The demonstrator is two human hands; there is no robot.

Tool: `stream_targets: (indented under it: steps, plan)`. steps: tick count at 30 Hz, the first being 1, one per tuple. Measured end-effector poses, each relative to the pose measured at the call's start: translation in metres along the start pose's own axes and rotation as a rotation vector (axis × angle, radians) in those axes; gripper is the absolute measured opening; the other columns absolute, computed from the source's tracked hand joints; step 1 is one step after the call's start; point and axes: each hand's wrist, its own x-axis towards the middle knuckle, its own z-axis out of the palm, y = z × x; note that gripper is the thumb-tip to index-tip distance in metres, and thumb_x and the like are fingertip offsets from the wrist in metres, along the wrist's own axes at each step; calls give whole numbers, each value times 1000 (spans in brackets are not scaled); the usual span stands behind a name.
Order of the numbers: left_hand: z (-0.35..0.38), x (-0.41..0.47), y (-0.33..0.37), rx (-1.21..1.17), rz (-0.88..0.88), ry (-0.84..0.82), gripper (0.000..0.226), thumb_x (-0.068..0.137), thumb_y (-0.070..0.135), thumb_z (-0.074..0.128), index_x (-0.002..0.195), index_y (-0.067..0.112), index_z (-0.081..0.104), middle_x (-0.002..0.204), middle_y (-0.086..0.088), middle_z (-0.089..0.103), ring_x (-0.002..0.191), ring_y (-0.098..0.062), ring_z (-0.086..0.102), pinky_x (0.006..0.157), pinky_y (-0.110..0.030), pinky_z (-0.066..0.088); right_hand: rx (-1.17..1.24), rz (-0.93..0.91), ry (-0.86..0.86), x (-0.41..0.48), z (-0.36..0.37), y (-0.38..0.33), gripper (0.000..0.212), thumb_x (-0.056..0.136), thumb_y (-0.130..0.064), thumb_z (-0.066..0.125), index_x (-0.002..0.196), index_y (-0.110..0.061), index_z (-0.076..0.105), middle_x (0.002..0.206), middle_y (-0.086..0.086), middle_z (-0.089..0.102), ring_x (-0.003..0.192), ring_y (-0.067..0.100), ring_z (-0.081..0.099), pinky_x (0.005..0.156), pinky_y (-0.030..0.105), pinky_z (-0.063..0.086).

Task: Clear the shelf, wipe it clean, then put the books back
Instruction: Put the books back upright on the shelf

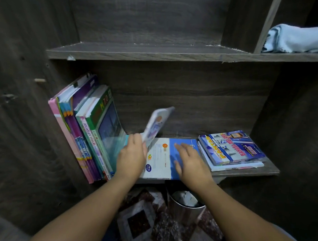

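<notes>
**A:** Where are our hands on the shelf (271, 167)?

**B:** Our left hand (132, 153) grips the thin book (157, 125) by its lower end. The book is blurred, tilts up and rightward, and sits just beside the leaning books (88, 131). Our right hand (190, 160) is spread, fingers straight, over the flat book (161, 156) — we cannot tell whether it presses.

**A:** Which one do we take next?

**B:** Likely the flat book. It lies between our hands, its long axis seemingly left to right along the board, and the right hand is nearer. The stack (233, 150) sits just right of it.

**A:** And the room?

**B:** Dark wood — a cloth (294, 39) on the upper board, and a bin (184, 207) below on patterned floor.
</notes>
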Motion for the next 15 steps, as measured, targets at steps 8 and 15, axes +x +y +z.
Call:
stream_targets:
  steps: [8,15]
  plan:
    - [-42,8,-10,-165,-415,12,44,91,14,53,127,4,31,113,-20,49,81,-43,62,61,-43,46,-335,-113,-559,-11,20,7,65,95,-45,51,150,-24,22,148,9,28,132,32,30,108,43,32]
    - [-61,6,-7,-40,-455,-8,104,92,17,58,143,25,-32,112,-16,52,77,-28,59,63,-37,48,-363,-126,-552,-10,23,5,69,95,-38,51,152,-24,16,149,9,26,133,32,30,108,45,33]
